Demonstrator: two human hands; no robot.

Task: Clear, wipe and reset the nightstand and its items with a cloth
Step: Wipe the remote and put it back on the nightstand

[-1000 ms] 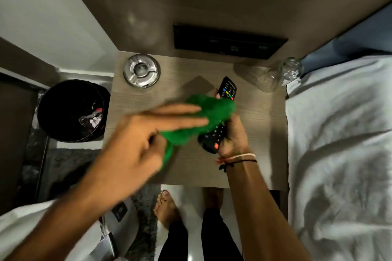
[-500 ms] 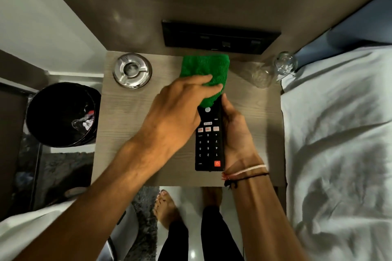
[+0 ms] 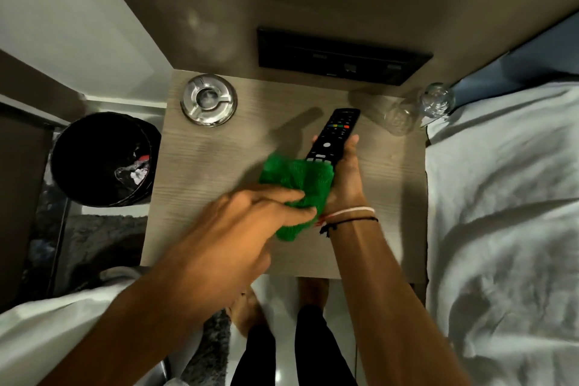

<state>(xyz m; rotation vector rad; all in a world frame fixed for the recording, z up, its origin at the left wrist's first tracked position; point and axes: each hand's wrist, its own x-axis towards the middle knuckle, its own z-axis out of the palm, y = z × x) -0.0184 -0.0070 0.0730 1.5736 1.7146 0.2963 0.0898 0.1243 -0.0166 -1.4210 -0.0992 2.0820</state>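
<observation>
Mid-task — item-wiping stage, judging by the layout. The right hand holds the remote just above the nightstand surface, fingers wrapped around its lower half from the bed side, buttons facing up. The left hand has the green cloth bunched and pinched in closed fingers, pressed over the near end of the remote, right against the right wrist.

Done vs left, as far as visible: the nightstand is not cleared. The metal ashtray sits at the back corner, well left of the remote; a clear glass bottle lies on its side at the back, just right of the remote's far tip. So the remote is partly wiped at most, the other two items look untouched, and the bare-surface wipe and reset are likely still ahead.

Look of the things:
- remote: black, slim, coloured key row near its far end, white round key mid-body; lower part hidden under the cloth.
- cloth: bright green, nubby microfibre-like texture, crumpled, not folded.
- surface: light wood grain, no obvious spills — lighting dim, dust cannot be judged.

A black bin stands on the floor left of the remote, beyond the nightstand edge.
</observation>
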